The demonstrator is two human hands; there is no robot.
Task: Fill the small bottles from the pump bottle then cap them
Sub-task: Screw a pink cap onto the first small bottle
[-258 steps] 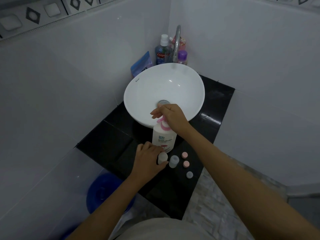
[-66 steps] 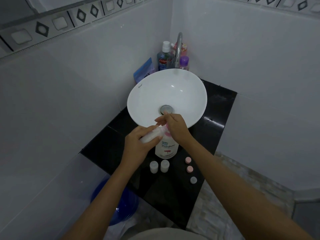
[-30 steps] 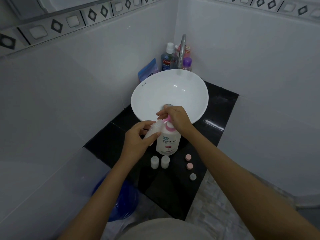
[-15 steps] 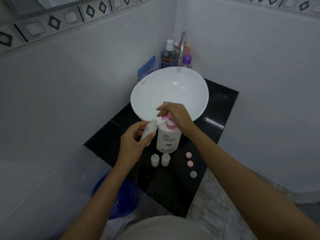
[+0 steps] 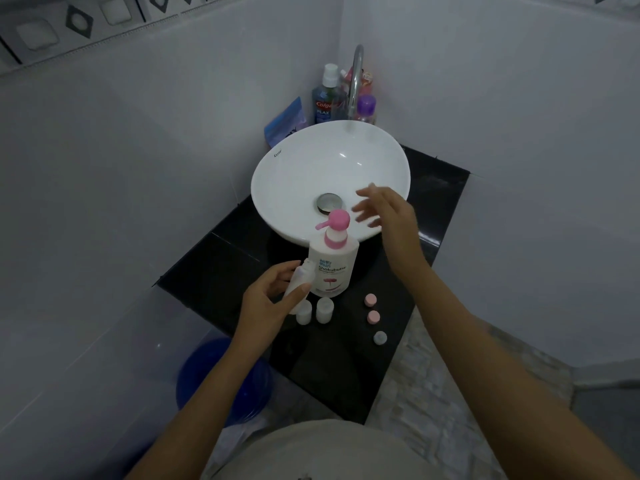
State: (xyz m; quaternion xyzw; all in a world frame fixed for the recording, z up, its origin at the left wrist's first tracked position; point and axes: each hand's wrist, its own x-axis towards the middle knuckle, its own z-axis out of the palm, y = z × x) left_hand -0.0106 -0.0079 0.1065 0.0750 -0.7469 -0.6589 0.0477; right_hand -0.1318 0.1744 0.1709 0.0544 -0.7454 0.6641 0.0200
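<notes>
A white pump bottle (image 5: 332,268) with a pink pump head stands on the black counter (image 5: 214,271) in front of the basin. My left hand (image 5: 268,301) grips a small white bottle (image 5: 298,282), tilted, just left of the pump bottle and below its spout. Two more small bottles (image 5: 303,312) (image 5: 324,310) stand uncapped in front of the pump bottle. Two pink caps (image 5: 370,299) (image 5: 373,317) and a pale blue cap (image 5: 380,337) lie in a row to the right. My right hand (image 5: 388,213) hovers open over the basin's rim, right of the pump head, touching nothing.
A white bowl basin (image 5: 298,161) with a metal drain fills the counter's back. Behind it stand a tap (image 5: 356,77), a mouthwash bottle (image 5: 325,98), a purple-capped bottle (image 5: 365,110) and a blue pouch (image 5: 285,124). A blue bucket (image 5: 207,379) sits on the floor below left.
My right hand has lifted off the pump head and moved right, fingers spread. My left hand has lowered the small bottle away from the spout, down beside the pump bottle.
</notes>
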